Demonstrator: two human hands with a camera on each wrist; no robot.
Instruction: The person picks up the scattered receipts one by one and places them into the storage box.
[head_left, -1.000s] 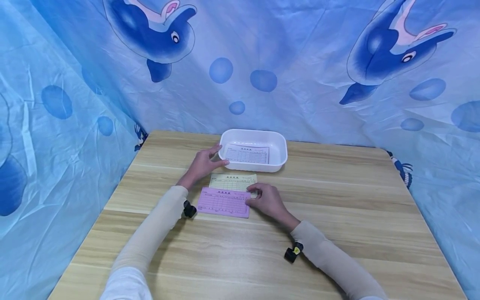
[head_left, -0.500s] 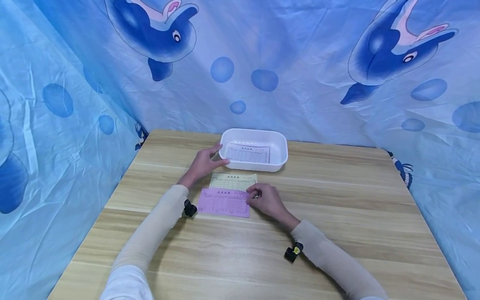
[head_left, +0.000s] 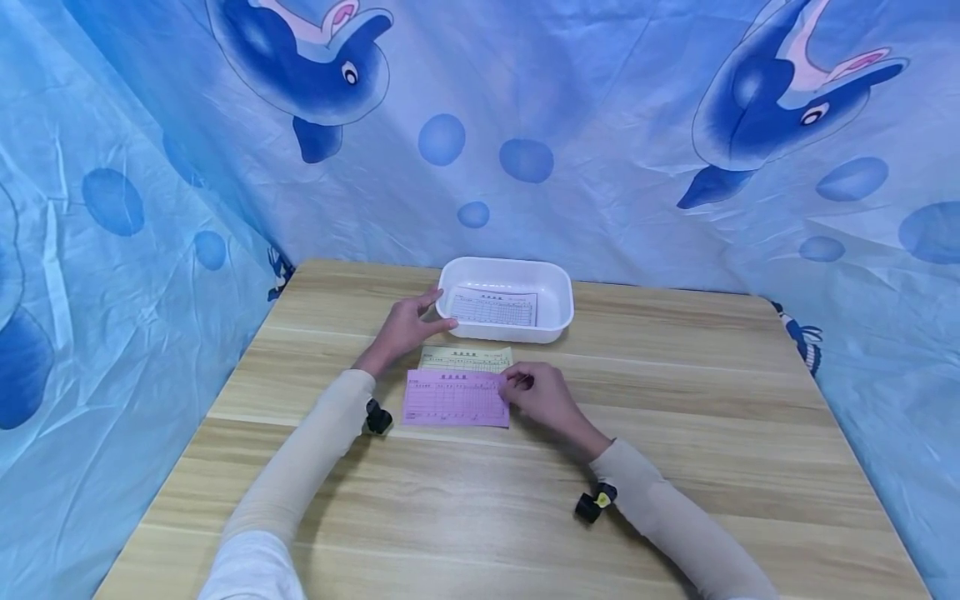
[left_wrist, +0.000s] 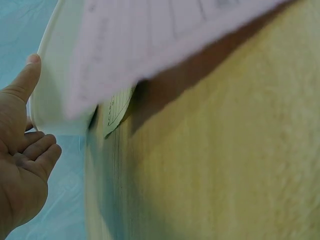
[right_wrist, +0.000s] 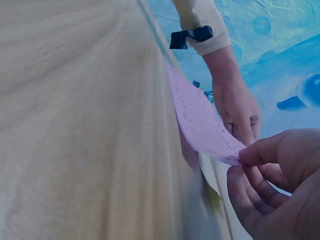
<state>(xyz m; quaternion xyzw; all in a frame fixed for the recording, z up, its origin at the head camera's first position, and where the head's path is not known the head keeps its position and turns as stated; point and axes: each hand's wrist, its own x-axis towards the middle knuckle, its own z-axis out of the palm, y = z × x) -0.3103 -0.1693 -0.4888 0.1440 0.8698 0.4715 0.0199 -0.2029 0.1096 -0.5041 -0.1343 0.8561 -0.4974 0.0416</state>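
Observation:
My right hand (head_left: 546,398) pinches the right edge of a pink printed receipt slip (head_left: 453,400) between thumb and fingertips. In the right wrist view the pink slip (right_wrist: 200,115) bends up off the wooden table, and its shadow shows below it in the left wrist view. Partly covered behind it lies a pale green slip (head_left: 459,358) of the same print. At the left end of a white plastic tray (head_left: 557,304), my left hand (head_left: 405,329) holds the rim, thumb on the near side and fingers round the corner. A whitish slip (head_left: 495,308) lies inside the tray.
The wooden table (head_left: 675,433) ends just behind the tray, where a blue dolphin-print curtain (head_left: 600,208) hangs. More curtain runs along the left and right sides. A black wrist camera (head_left: 378,417) sits on the left sleeve, another (head_left: 595,503) on the right.
My right hand has moved slightly right and back with the pink slip, which has risen and covers more of the green slip. The left hand and tray stay in place.

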